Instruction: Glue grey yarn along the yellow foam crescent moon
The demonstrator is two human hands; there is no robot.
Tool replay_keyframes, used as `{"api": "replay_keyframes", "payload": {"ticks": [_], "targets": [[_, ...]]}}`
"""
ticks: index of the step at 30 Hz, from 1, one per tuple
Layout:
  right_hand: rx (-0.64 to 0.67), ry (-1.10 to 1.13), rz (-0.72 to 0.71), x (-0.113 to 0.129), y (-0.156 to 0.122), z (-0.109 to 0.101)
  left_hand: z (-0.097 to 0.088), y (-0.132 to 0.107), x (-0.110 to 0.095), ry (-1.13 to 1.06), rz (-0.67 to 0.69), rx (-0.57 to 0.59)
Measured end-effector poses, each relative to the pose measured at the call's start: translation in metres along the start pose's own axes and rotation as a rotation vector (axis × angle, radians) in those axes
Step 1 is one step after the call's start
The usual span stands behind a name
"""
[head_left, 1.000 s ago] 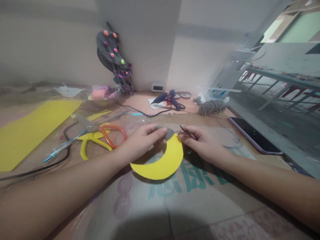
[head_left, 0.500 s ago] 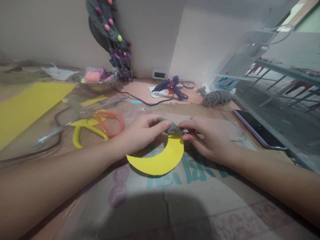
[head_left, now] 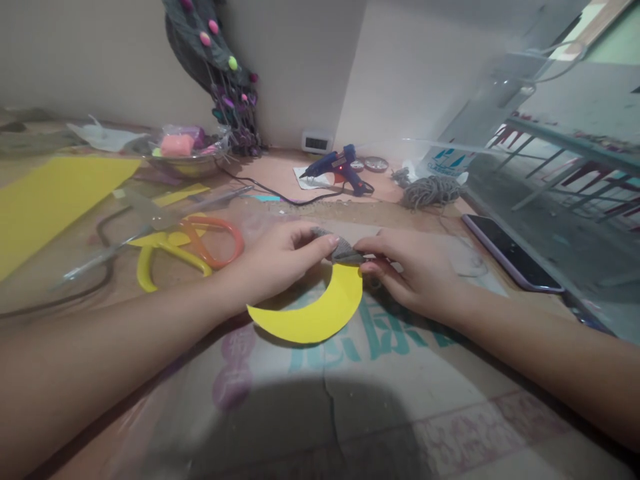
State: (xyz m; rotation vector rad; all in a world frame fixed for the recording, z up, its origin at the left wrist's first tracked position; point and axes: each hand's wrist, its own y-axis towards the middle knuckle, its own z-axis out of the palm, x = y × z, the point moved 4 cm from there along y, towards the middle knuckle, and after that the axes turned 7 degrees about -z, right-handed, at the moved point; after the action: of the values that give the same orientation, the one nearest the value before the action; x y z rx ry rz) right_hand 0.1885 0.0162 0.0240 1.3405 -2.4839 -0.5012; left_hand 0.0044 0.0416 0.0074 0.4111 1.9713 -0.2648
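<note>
A yellow crescent of foam sheet (head_left: 320, 313) lies on the printed cardboard (head_left: 380, 373) in front of me. Its upper tip is wrapped in grey yarn (head_left: 344, 251). My left hand (head_left: 280, 263) pinches that grey tip from the left, fingers closed on it. My right hand (head_left: 410, 270) pinches the same tip from the right, thumb and forefinger pressed together on the yarn. A small pair of tweezers or snips seen earlier in the right hand is hidden now.
Orange-handled scissors (head_left: 210, 240) and yellow-handled scissors (head_left: 155, 260) lie to the left beside a black cable. A yellow sheet (head_left: 50, 193) is far left. A blue glue gun (head_left: 337, 167), a grey yarn ball (head_left: 427, 190) and a phone (head_left: 510, 257) lie behind and right.
My right hand has moved left onto the grey tip and now pinches it; the thin metal tool it showed a second ago is out of sight. The view tilted slightly down.
</note>
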Motion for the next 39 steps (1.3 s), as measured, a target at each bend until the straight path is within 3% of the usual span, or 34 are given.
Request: {"api": "replay_keyframes", "payload": {"ticks": [15,39], "targets": [[0.016,-0.050,-0.024,0.0018,0.0011,-0.0010,0.0007,-0.0004,-0.0024,0.099,0.023,-0.017],[-0.001,-0.092,-0.059,0.0057,0.0025,0.0003,0.0008,0.0022,0.0012,0.058,-0.012,0.027]]}}
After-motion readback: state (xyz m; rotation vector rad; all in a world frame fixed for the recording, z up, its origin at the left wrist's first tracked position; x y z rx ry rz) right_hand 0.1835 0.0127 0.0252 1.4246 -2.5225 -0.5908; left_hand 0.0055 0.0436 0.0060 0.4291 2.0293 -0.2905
